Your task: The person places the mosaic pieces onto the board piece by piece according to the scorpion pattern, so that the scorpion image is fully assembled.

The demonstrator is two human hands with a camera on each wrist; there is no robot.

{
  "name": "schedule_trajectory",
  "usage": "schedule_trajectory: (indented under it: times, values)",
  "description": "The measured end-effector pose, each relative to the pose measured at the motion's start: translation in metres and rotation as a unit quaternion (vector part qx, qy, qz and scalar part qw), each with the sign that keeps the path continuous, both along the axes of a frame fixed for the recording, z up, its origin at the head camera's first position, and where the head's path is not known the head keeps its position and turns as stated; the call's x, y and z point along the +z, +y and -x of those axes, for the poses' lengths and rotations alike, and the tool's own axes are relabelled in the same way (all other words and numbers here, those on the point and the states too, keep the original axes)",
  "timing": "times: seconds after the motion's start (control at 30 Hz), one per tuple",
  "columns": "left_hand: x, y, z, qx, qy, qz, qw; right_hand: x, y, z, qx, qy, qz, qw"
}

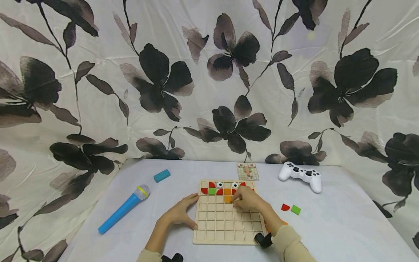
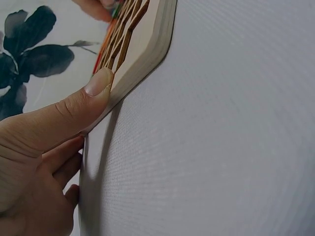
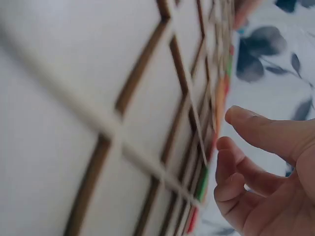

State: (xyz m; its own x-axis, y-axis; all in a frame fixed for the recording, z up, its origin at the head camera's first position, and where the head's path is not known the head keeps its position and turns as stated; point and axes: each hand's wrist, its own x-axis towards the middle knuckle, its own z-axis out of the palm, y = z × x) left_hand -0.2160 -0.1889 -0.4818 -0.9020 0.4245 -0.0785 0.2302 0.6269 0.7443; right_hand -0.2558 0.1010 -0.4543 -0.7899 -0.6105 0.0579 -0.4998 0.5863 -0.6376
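A wooden grid board lies on the white table, its top rows partly filled with red, green and orange tiles and two round eye tiles. Along the board's left edge rests my left hand, fingers spread; in the left wrist view its thumb touches the rim. My right hand reaches over the upper part of the grid, fingertips right at an orange tile. Seen from the right wrist, this hand has bent fingers, with a gap between thumb and forefinger and no tile visible there.
Right of the board lie a loose red tile and a green tile; orange pieces show partly behind my right forearm. A patterned card and a white game controller are farther back. Leftward are a blue toy microphone and a teal block.
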Motion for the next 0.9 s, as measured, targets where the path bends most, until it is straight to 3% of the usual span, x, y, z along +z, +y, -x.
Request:
schedule_trajectory:
  times: [0.1,0.2,0.37,0.6,0.9]
  values:
    - [0.001,0.0,0.001,-0.001,-0.001,0.0,1.0,0.004,0.022,-0.002,-0.021,-0.013,-0.002,0.9997]
    - [-0.001,-0.001,0.003,-0.003,0.0,0.002,1.0,0.01,0.048,-0.006,-0.068,-0.029,-0.014,0.9971]
    - [-0.002,-0.004,0.006,-0.009,0.005,0.001,0.9999,0.016,0.094,-0.021,-0.148,-0.042,-0.023,0.9878]
    - [-0.002,-0.007,0.009,-0.02,0.009,-0.003,0.9998,0.01,0.149,-0.035,-0.237,-0.039,-0.049,0.9693]
    - [-0.001,-0.009,0.015,-0.033,0.029,-0.011,0.999,-0.004,0.176,-0.037,-0.277,-0.09,-0.078,0.9535]
